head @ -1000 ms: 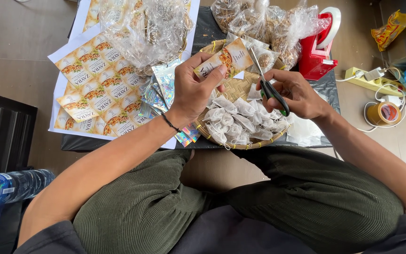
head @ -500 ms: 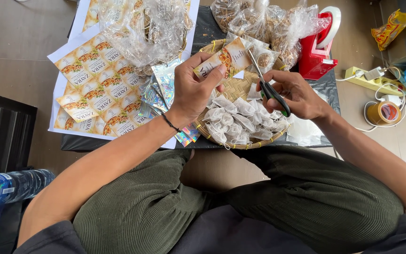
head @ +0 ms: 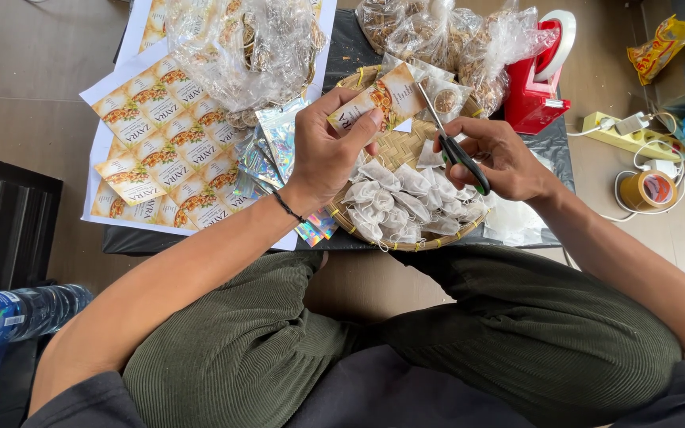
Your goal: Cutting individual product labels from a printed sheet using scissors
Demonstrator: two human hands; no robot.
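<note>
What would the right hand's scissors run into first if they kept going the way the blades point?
The scissors in the right hand point up-left at the printed label pinched by the left hand. That label probably comes first, though depth is hard to judge.

One scissors (head: 455, 147), one woven tray (head: 394, 150), one tape dispenser (head: 539, 75), one bottle (head: 17, 315).

I see a brown floor (head: 25, 71) in soft, even light. A low black table (head: 342, 55) stands on it. A dark cabinet (head: 9, 214) sits at the left edge. Right of the table, a yellow power strip (head: 636, 139) and white cables (head: 636, 186) lie on the floor.
</note>
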